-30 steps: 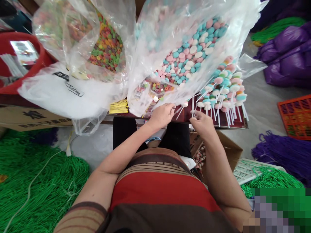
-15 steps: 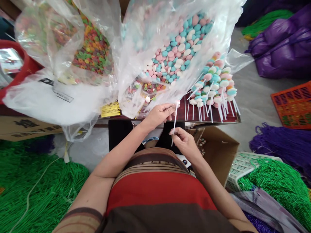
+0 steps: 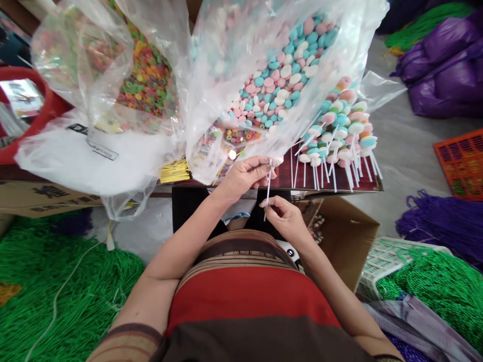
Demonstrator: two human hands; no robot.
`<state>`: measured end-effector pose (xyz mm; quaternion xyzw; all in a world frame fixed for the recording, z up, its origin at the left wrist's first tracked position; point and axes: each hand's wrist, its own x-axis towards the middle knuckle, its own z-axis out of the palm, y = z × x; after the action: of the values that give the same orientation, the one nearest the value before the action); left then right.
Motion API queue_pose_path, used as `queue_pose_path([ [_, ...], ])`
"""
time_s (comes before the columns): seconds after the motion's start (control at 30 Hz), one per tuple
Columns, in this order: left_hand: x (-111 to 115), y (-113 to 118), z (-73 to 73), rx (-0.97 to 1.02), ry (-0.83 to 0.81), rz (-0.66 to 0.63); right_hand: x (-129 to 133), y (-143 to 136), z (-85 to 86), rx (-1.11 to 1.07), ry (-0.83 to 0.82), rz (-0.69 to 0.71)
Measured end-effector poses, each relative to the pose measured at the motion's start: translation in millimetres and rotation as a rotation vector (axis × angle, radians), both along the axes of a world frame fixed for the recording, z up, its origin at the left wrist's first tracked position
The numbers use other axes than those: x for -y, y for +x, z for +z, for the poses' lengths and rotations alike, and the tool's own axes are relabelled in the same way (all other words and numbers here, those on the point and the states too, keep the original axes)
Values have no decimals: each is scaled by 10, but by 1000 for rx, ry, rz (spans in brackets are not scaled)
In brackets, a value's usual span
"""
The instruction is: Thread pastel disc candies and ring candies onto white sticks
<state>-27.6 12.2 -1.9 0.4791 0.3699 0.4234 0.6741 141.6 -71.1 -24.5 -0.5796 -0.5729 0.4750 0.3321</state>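
Note:
My left hand (image 3: 247,177) is closed around the upper end of a thin white stick (image 3: 268,188), and a pale candy (image 3: 277,161) shows at its fingertips. Lower down, my right hand (image 3: 285,216) pinches the same stick between thumb and fingers. The stick stands nearly upright in front of the table edge. To the right lie several candy skewers (image 3: 341,120), with pink, blue and white pieces on white sticks. Behind my hands an opened plastic bag holds pink, blue and white candies (image 3: 279,85).
Another clear bag at the left holds ring-shaped candies (image 3: 147,83). Yellow ties (image 3: 174,171) lie by the table's front edge. A red tub (image 3: 45,120) stands far left. Below are an open cardboard box (image 3: 349,236), green cords (image 3: 75,281) and a white basket (image 3: 396,256).
The stick has shifted slightly down through my left fingers, and the pale candy shows more at their tips. My right hand keeps its pinch. The whole view has slid slightly right.

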Motion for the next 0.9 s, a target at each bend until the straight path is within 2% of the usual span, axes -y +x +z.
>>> queue_pose_path([
  [0.13,35,32,-51,-16,10,-33,-36,18,106,-144,-80,25],
  [0.23,71,38,-96,-73,33,-60,-90,26,171,-329,-178,-96],
  [0.3,50,-27,-101,-193,88,-46,-128,32,205,-391,-210,-155],
  [0.37,-27,-161,-77,-409,198,50,-158,40,233,-404,-210,-180],
  [0.47,-208,-416,-25,-862,393,204,-188,44,259,-408,-170,-216],
  [0.53,-319,-549,-11,-1131,480,149,-216,31,277,-413,-143,-227],
  [0.6,-392,-619,-21,-1310,530,4,-277,9,326,-402,-115,-202],
  [0.67,-426,-638,-46,-1411,555,-106,-402,-11,428,-333,-51,-163],
  [0.73,-435,-632,-69,-1461,562,-135,-613,-29,563,-173,60,-127],
  [0.83,-439,-612,-88,-1488,569,-118,-1100,-86,700,228,279,-73],
  [0.9,-453,-597,-98,-1508,570,-121,-1497,-177,663,501,387,-30],
])
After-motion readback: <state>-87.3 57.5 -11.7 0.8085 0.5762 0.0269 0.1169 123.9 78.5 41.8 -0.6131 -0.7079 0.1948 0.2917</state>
